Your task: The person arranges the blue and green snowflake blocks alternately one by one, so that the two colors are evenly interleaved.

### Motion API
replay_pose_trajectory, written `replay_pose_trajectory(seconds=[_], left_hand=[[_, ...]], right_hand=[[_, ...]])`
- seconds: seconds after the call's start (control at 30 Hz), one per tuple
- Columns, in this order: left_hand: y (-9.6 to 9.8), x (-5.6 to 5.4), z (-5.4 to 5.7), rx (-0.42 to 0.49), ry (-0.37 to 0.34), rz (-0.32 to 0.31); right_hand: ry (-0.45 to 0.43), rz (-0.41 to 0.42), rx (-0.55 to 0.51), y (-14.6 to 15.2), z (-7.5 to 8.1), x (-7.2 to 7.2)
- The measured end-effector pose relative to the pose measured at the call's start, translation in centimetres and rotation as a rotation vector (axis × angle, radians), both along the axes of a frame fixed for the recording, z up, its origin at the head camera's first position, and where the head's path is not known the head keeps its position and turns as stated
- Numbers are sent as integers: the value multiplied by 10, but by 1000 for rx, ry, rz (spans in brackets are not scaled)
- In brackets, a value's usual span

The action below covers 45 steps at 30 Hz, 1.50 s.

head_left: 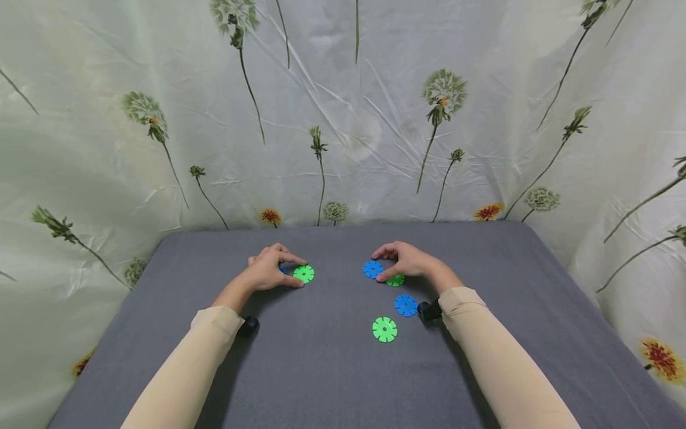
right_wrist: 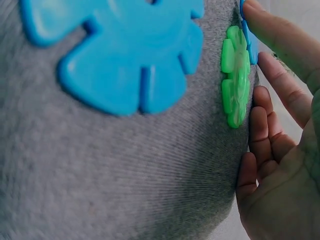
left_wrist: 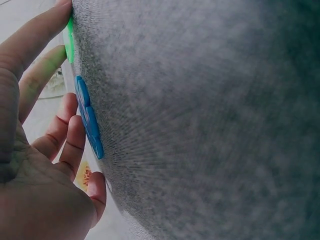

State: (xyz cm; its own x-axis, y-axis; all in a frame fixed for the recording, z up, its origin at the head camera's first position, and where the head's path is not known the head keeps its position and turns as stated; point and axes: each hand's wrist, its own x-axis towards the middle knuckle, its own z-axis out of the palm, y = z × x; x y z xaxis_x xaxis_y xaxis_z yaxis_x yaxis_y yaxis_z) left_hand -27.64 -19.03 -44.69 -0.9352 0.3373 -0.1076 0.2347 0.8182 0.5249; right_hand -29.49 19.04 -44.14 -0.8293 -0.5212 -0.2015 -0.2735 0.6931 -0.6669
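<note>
The left hand (head_left: 270,269) pinches a green disc (head_left: 304,278) by opposite edges. The right hand (head_left: 408,260) pinches a blue disc (head_left: 370,270) in like manner

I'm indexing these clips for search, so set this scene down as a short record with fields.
Surface: gray cloth
Backdrop: flower-print fabric
Left hand: pinches a notched green disc
By left fingers: a partly hidden blue disc; contact unclear
Right hand: holds another blue disc between thumb and finger
By right fingers: another green disc, partly covered in the head view
Nearer the person: a third blue disc and a third green disc, both unheld
Disc count: six
</note>
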Motion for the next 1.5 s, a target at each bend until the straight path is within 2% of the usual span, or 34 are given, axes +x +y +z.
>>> replay_pose_trajectory(seconds=[0.73,1.3,1.5], left_hand=[[2,0,7,-16,-15,5],[3,0,3,-25,-27,27],[3,0,3,-24,-27,27]], right_hand=[[-4,8,-38,-1,2,2],[-12,34,-26,-6,3,-3],[-29,19,-26,-7,2,-5]])
